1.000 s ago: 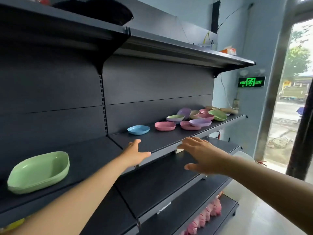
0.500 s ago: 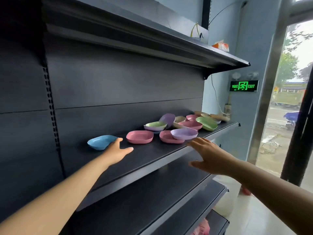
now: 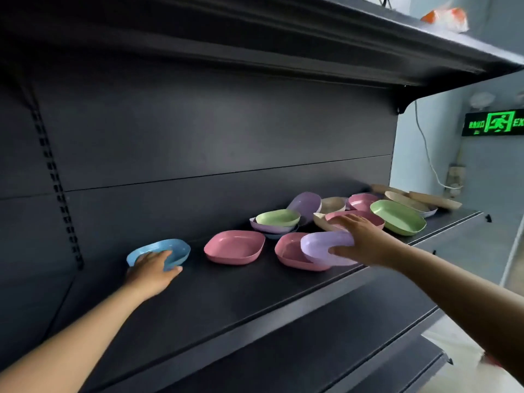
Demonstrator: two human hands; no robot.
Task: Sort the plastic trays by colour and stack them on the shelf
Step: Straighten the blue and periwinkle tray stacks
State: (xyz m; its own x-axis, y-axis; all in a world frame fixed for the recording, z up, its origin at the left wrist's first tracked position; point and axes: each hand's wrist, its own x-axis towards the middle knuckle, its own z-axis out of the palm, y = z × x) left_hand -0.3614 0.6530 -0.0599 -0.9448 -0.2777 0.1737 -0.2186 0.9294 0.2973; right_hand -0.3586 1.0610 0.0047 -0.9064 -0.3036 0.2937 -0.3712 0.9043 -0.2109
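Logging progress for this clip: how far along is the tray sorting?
Barely begun. Nothing is sorted: pink, green, purple and beige trays still lie jumbled on the shelf. In hand: the left hand holds the blue tray; the right hand has its grip on a purple tray lying in a pink tray. All colour stacks remain.

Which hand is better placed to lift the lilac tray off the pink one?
Right. The right hand already grips the lilac tray lying tilted in the pink tray; the left hand is far off, on the blue tray.

sign: green exit sign (image 3: 494,122) on wall | reads "EX", cut off | running-figure pictogram
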